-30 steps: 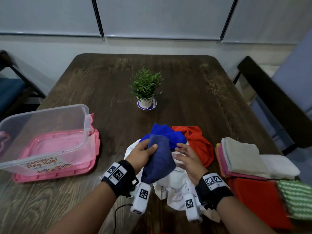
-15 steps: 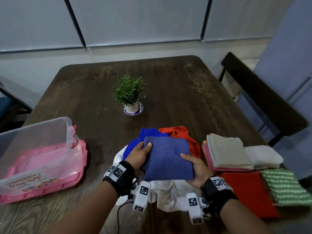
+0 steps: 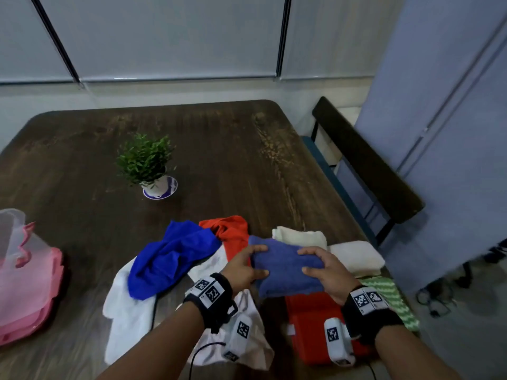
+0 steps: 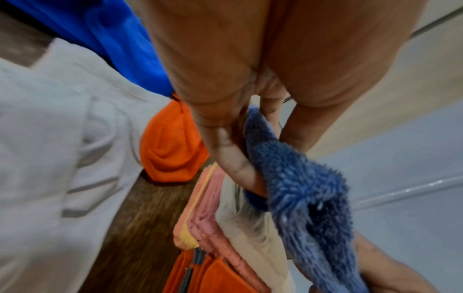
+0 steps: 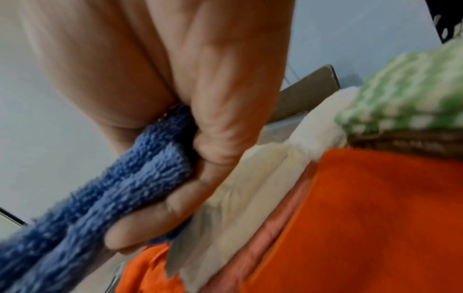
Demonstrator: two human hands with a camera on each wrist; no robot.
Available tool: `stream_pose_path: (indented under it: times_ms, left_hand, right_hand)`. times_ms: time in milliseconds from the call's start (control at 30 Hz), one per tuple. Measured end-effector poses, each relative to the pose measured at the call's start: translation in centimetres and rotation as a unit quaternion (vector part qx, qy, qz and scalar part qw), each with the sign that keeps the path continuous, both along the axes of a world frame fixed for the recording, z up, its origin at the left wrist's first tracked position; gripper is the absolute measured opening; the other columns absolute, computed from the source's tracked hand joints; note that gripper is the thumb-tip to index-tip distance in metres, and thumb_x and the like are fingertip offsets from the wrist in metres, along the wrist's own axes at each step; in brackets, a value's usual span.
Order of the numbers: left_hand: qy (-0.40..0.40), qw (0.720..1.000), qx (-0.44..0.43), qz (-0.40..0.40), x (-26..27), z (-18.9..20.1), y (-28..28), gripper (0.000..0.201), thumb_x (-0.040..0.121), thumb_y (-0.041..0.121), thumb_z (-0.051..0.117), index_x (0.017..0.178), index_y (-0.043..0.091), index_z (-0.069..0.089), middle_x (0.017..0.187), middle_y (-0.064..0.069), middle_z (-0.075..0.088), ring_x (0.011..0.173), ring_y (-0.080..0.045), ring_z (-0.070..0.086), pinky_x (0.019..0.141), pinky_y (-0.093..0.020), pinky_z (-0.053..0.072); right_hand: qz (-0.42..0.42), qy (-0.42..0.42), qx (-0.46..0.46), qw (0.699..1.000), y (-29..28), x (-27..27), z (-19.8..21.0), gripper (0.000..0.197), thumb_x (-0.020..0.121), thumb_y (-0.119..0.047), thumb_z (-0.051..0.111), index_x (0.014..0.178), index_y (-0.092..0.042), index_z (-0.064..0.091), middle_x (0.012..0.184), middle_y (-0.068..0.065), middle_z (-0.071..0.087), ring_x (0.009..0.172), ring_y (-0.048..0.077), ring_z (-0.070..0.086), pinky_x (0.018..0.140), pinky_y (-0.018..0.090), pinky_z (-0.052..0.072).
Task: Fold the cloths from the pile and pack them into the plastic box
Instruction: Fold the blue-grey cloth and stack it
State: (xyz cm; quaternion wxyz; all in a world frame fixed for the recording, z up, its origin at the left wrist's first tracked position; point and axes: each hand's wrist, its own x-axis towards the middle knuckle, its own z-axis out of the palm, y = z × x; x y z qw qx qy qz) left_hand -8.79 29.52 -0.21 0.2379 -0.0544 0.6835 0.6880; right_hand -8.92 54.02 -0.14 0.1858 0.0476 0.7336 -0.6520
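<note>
Blue-grey terry cloth (image 3: 285, 266), folded, now being carried right from over the loose pile (image 3: 175, 253) toward folded stack (image 3: 354, 256); left hand (image 3: 242, 266) and right hand (image 3: 325, 272) gripping opposite ends. Plastic box (image 3: 16, 242) sliding to far left edge, not being packed yet.
Left wrist: fingers (image 4: 240, 164) pinching cloth edge.
Right wrist: fingers (image 5: 150, 218) curling round doubled fold above orange cloth (image 5: 363, 218).

Dim, even indoor light; both wrist views blurred, head view edge-warped.
</note>
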Motion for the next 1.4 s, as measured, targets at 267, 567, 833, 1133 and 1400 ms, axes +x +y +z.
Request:
stream_pose_path:
  times_ms: [267,567,833,1133,1400]
  left_hand:
    - [0.102,0.984,-0.133,-0.055,-5.0,-2.6,5.3,0.075,0.059,0.02,0.075,0.125,0.045,0.051,0.14,-0.004,0.047,0.123,-0.016,0.052,0.104,-0.035,0.046]
    - [0.046,0.948,-0.297,-0.107,-4.8,-4.1,5.9,0.081,0.077,0.023,0.077,0.147,0.026,0.035,0.146,-0.003,0.035,0.128,-0.021,0.044,0.102,-0.025,0.041]
    - [0.087,0.931,-0.334,-0.114,-5.1,-3.5,6.9,0.079,0.08,0.023,0.075,0.148,0.019,0.035,0.153,-0.006,0.024,0.134,-0.021,0.038,0.107,-0.025,0.036]
    - [0.075,0.922,-0.352,-0.141,-5.0,-3.6,5.9,0.076,0.083,0.038,0.07,0.148,0.034,0.03,0.154,-0.004,0.02,0.137,-0.026,0.034,0.11,-0.037,0.038]
    - [0.131,0.907,-0.39,-0.087,-3.7,-3.5,1.3,0.03,0.088,0.028,0.064,0.119,0.025,0.061,0.129,-0.001,0.048,0.119,-0.017,0.049,0.096,-0.019,0.035]
  right_hand:
    - [-0.007,-0.004,0.086,0.996,5.3,-4.2,-1.0,0.052,0.084,0.013,0.064,0.107,-0.033,0.071,0.12,0.011,0.068,0.105,0.022,0.068,0.093,0.045,0.056]
    - [0.059,-0.037,0.195,0.978,6.5,-5.5,-2.9,0.053,0.084,0.001,0.065,0.124,-0.034,0.061,0.124,0.005,0.06,0.108,0.019,0.061,0.095,0.036,0.051]
    - [0.076,0.015,0.282,0.956,6.5,-6.1,-2.9,0.059,0.081,0.0,0.063,0.126,-0.038,0.056,0.126,0.009,0.064,0.109,0.021,0.062,0.097,0.036,0.051]
    - [0.095,0.045,0.461,0.881,4.2,-5.1,-0.4,0.045,0.09,-0.024,0.064,0.132,-0.033,0.054,0.152,0.001,0.02,0.137,0.027,0.033,0.113,0.039,0.035]
    - [0.032,0.201,0.313,0.928,-1.6,-4.5,1.0,0.018,0.091,-0.011,0.064,0.091,-0.028,0.065,0.103,-0.013,0.06,0.091,-0.002,0.057,0.077,0.008,0.042]
